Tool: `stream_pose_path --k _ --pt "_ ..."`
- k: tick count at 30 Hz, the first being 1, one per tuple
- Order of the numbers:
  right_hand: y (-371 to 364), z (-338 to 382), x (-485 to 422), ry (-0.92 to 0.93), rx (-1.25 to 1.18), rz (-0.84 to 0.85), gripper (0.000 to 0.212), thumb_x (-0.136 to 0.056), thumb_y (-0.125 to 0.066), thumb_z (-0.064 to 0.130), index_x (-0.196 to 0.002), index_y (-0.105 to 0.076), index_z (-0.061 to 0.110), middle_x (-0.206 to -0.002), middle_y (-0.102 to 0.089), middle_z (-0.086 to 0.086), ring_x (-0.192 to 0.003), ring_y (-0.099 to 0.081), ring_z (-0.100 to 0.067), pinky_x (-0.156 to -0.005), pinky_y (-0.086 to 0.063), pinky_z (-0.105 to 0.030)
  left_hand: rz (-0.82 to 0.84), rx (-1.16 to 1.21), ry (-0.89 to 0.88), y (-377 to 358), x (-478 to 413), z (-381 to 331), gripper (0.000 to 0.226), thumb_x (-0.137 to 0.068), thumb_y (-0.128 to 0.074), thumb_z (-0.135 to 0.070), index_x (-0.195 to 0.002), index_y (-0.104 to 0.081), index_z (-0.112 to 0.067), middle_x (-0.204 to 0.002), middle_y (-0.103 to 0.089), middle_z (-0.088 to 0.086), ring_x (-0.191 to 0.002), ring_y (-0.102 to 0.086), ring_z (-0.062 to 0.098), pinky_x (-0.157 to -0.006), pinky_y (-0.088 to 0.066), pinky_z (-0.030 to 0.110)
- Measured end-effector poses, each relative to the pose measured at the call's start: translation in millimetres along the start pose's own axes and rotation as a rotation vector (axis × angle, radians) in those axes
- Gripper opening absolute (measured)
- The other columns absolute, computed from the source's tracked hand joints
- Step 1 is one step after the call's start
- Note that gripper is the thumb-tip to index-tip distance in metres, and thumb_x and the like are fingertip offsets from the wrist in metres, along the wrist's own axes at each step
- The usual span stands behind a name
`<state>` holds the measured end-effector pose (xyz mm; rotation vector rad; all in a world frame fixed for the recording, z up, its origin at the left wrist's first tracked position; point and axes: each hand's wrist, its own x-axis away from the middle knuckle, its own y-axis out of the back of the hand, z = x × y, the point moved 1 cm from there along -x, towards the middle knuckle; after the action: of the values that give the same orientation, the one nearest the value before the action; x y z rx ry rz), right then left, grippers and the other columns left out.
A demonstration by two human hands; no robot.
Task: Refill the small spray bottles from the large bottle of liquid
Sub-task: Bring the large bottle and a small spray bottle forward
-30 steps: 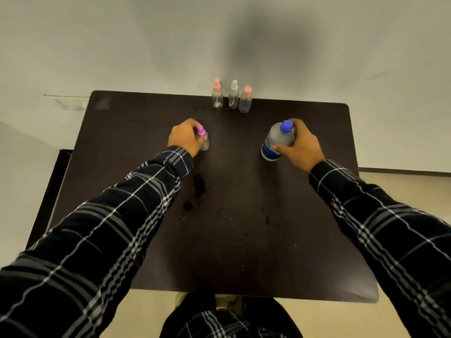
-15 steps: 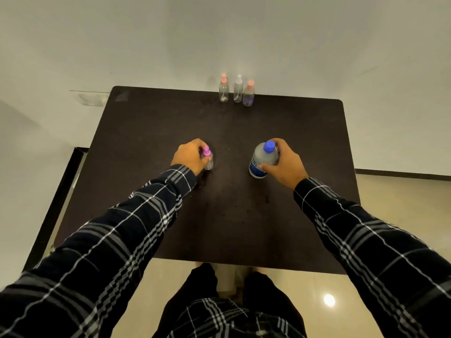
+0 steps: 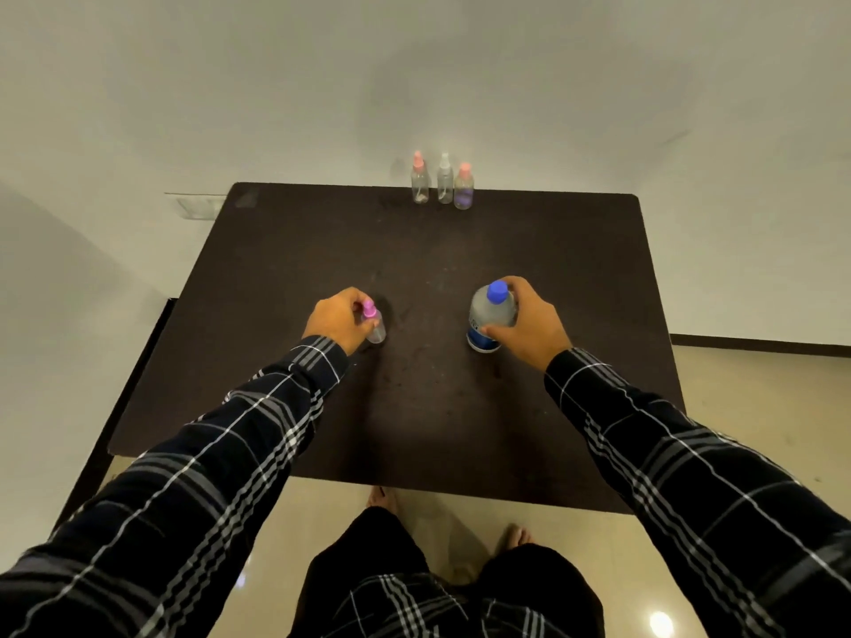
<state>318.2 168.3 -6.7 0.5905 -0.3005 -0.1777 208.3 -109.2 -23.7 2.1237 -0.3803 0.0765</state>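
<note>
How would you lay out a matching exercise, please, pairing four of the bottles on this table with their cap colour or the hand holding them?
Column A
1. large bottle
2. lone spray bottle
3. middle bottle of the back row
4. right bottle of the back row

Column B
a. white cap
b. blue cap, gripped by the right hand
c. pink cap, purplish tint
d. magenta cap, gripped by the left hand

Pairs: 1-b, 2-d, 3-a, 4-c.
</note>
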Motion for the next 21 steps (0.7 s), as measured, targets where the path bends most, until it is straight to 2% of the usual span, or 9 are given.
stream_pose_path --k 3,11,15,21 --pt "-2.6 -7.0 -3.3 0.023 0.017 0.010 0.071 -0.080 -0.082 0.020 -0.139 -0.043 0.021 -0.136 -0.056 -0.005 -0.120 -0.057 -0.024 -0.100 -0.051 -0.039 -0.035 0.001 -0.013 -8.7 0.4 4.2 0.017 -0.088 -0.076 -0.027 -0.100 -0.064 -0.025 -0.097 -0.072 -0.001 -0.096 -0.069 0.022 -0.085 -0.057 0.038" --pt "-6.3 -19.2 -18.4 0.122 0.106 -0.005 0.076 -0.079 -0.083 0.029 -0.142 -0.043 0.024 -0.134 -0.058 0.000 -0.116 -0.057 -0.019 -0.097 -0.051 -0.033 -0.138 -0.021 -0.104 -25.1 -4.3 20.7 0.029 -0.088 -0.076 -0.032 -0.115 -0.072 -0.021 -0.098 -0.075 -0.002 -0.093 -0.070 0.017 -0.087 -0.058 0.038" --pt "-6.6 -21.3 -18.2 0.161 0.145 -0.009 0.076 -0.079 -0.083 0.032 -0.143 -0.042 0.025 -0.135 -0.057 0.001 -0.116 -0.056 -0.015 -0.100 -0.050 -0.035 -0.225 -0.002 -0.200 -36.5 0.0 33.0 0.026 -0.088 -0.074 -0.034 -0.109 -0.074 -0.019 -0.097 -0.071 -0.001 -0.089 -0.069 0.016 -0.085 -0.058 0.040" --pt "-5.9 -22.6 -18.6 0.201 0.196 -0.014 0.075 -0.078 -0.082 0.036 -0.142 -0.043 0.029 -0.128 -0.058 0.008 -0.107 -0.054 -0.008 -0.093 -0.047 -0.027 -0.295 0.038 -0.300 -45.9 5.0 38.3 0.018 -0.090 -0.072 -0.027 -0.105 -0.072 -0.017 -0.095 -0.065 0.000 -0.084 -0.065 0.016 -0.079 -0.057 0.032"
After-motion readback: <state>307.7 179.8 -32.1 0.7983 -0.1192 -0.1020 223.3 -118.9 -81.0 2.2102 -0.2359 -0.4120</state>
